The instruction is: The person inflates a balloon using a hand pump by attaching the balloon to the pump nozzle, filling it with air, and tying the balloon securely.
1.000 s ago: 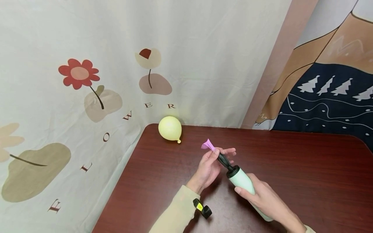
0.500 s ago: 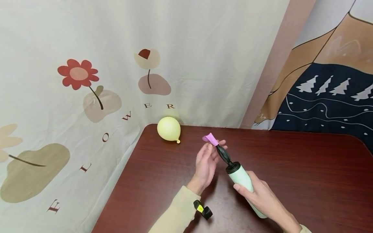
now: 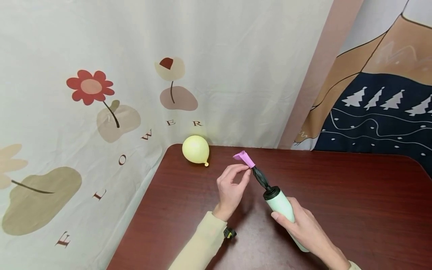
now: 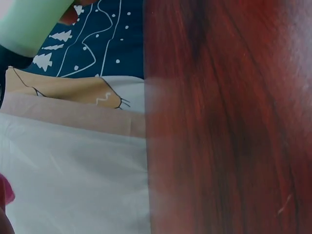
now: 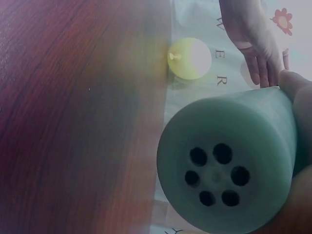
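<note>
In the head view my right hand (image 3: 307, 227) grips the pale green body of a balloon pump (image 3: 281, 206), its black nozzle pointing up and to the left. A limp purple balloon (image 3: 245, 159) sits with its neck over the nozzle's tip. My left hand (image 3: 231, 189) pinches the lower edge of that neck between thumb and forefinger. Close up in the right wrist view is the pump's holed end (image 5: 217, 178), with the left hand (image 5: 256, 41) beyond it. Only part of the pump (image 4: 29, 24) enters the left wrist view; the pinch itself lies mostly outside it.
A small inflated yellow balloon (image 3: 195, 149), knotted, rests at the back left corner of the dark red wooden table (image 3: 354, 195). Behind the table hangs a pale printed curtain (image 3: 249, 75). A black wrist camera (image 3: 230, 233) is on the left sleeve.
My left hand has come round from behind the balloon's neck to its near left side, and its fingers have closed into a pinch. Pump and purple balloon have shifted slightly upward.
</note>
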A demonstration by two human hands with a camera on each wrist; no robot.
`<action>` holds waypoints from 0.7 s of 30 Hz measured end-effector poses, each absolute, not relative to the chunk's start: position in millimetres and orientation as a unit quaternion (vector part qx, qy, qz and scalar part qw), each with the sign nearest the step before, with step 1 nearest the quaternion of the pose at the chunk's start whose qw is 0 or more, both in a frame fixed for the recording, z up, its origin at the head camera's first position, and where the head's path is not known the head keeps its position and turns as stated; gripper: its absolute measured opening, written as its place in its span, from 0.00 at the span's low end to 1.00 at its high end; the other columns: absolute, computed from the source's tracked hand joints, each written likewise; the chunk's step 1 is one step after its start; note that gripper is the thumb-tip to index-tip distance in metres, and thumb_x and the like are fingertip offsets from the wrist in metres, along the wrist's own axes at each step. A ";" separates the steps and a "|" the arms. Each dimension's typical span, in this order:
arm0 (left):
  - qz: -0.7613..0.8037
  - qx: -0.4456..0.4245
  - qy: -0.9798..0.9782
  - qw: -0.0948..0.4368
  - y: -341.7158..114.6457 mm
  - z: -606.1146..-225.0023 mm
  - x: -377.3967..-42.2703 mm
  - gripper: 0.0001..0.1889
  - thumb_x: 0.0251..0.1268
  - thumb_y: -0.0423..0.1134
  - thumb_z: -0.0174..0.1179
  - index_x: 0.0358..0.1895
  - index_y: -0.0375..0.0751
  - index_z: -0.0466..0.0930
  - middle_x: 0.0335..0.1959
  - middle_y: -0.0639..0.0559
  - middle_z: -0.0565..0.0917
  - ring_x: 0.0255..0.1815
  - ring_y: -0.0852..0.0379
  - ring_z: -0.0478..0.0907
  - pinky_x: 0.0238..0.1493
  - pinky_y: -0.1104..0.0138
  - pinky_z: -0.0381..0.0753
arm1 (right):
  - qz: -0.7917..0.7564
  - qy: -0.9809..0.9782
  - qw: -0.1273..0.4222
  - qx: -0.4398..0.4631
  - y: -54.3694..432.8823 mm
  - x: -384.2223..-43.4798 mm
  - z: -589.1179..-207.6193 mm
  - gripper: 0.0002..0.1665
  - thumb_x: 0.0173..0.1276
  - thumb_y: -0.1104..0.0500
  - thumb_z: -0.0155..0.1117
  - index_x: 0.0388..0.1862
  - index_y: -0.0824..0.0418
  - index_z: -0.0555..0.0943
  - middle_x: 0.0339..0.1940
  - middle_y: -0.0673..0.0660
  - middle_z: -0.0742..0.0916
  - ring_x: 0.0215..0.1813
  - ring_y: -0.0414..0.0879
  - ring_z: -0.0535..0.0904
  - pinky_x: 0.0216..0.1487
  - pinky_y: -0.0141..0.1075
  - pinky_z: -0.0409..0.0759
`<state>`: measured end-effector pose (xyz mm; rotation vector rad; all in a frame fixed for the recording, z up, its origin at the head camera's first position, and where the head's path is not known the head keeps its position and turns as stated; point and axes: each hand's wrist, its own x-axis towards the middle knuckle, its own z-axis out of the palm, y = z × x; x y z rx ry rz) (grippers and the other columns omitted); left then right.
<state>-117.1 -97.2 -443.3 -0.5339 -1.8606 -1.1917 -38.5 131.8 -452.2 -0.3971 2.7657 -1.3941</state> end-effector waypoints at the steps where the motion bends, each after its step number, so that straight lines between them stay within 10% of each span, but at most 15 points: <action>1: -0.468 -0.217 -0.743 0.426 -97.8 -442.4 -117.9 0.09 0.61 0.27 0.72 0.43 0.39 0.89 0.39 0.48 0.89 0.41 0.54 0.87 0.45 0.67 0.86 | -0.446 0.886 0.010 -0.127 131.6 -38.3 -452.0 0.30 0.70 0.46 0.72 0.62 0.62 0.75 0.35 0.49 0.83 0.34 0.39 0.77 0.30 0.34 0.76; 21: -0.300 -0.304 -0.762 0.487 -110.2 -432.4 -126.9 0.09 0.52 0.24 0.70 0.35 0.37 0.84 0.32 0.49 0.86 0.32 0.53 0.82 0.40 0.66 0.84 | -0.424 0.896 0.042 -0.126 128.1 -34.8 -444.4 0.32 0.69 0.42 0.72 0.61 0.60 0.75 0.34 0.48 0.82 0.33 0.40 0.77 0.31 0.34 0.76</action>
